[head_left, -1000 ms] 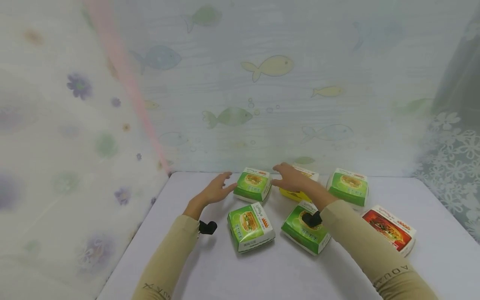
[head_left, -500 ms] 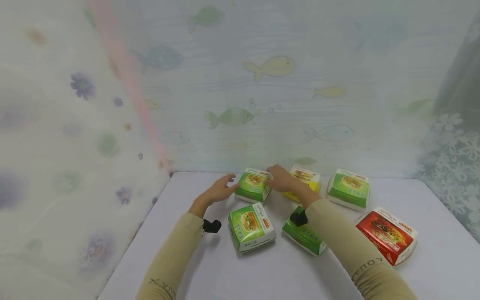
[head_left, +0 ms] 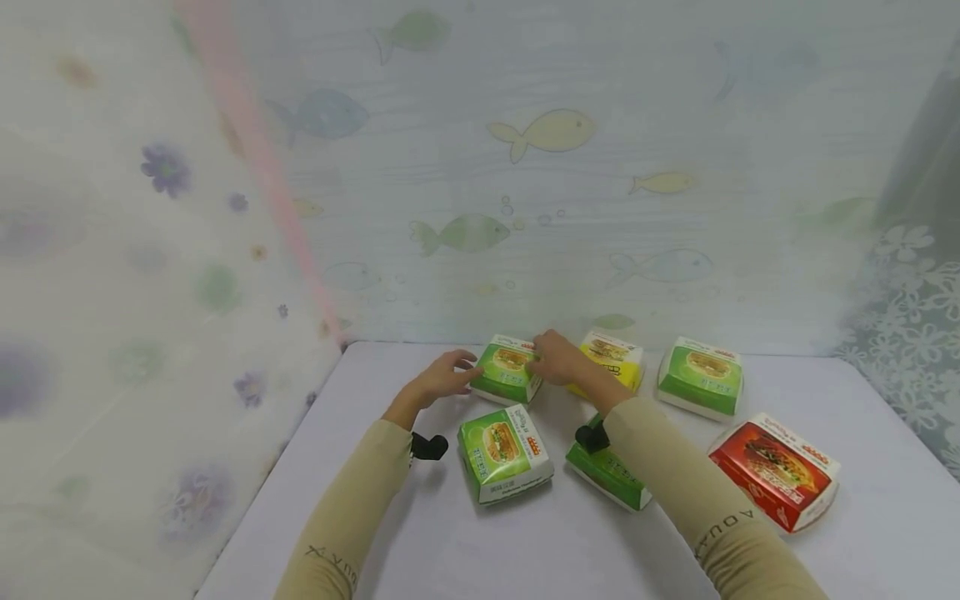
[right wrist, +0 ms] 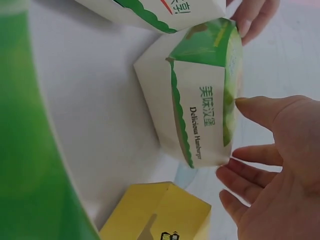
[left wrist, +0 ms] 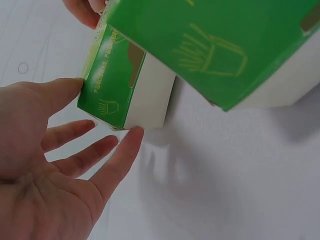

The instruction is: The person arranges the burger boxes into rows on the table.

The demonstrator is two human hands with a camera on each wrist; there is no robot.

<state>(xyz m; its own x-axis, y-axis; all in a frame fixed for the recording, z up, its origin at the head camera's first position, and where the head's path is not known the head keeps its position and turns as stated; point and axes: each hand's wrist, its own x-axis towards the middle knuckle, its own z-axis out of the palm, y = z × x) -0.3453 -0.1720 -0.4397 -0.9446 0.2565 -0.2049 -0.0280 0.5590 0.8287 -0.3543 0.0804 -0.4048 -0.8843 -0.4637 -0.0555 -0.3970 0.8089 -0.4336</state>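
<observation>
Both our hands have closed in on the far green burger box [head_left: 507, 369], which sits on the white table [head_left: 450, 542] at twelve o'clock. We judge the step is bracketing it: our left hand [head_left: 442, 381] touches its nine o'clock side, our right hand [head_left: 555, 360] its three o'clock edge, fingers straight, neither gripping. Next, we should squeeze evenly and lift clear of the yellow box [head_left: 613, 358].

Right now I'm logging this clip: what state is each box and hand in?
Back left green box: closed, touched on both sides by hands.
Left hand: open, fingertips on it.
Right hand: open, at its other side.
Yellow box: closed.
Red box: closed, untouched.
</observation>
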